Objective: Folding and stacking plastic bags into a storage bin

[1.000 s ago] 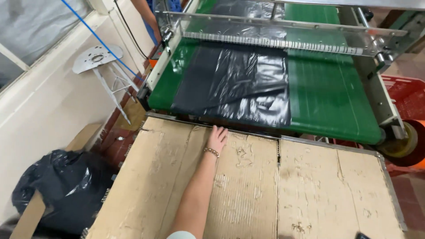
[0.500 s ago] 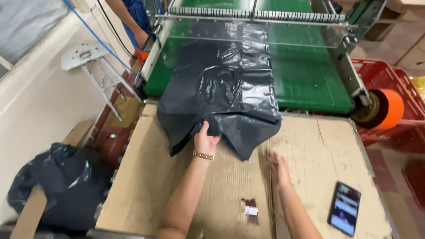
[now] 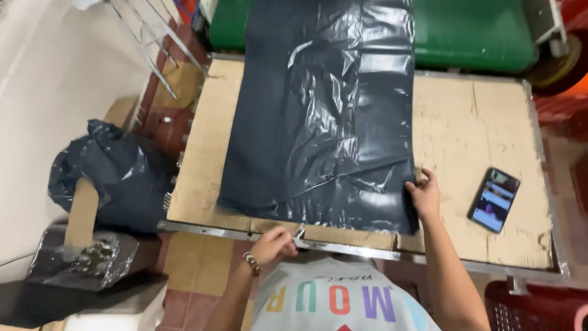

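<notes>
A head view looks straight down on a cardboard-topped table with a metal rim. A large black plastic sheet, shiny and creased, is spread flat down the middle of the table; its far end runs up onto a green belt at the top edge. Half a second ago the sheet was bunched in a heap at the belt's end; now it is drawn out nearly to the near rim and smoothed, so the pulling looks done and the sheet is judged laid out for handling.

The right hand is placed at the sheet's near right corner, fingers curled and pinching the edge against the cardboard. The left hand is held at the near rim, just below the sheet's near edge, fingers pressed together around something small and pale; what it is cannot be told. A beaded bracelet is worn on that wrist.

A phone with a lit screen lies on the bare cardboard, right of the sheet and apart from it. On the floor to the left a stuffed black bag is seen beside the table
</notes>
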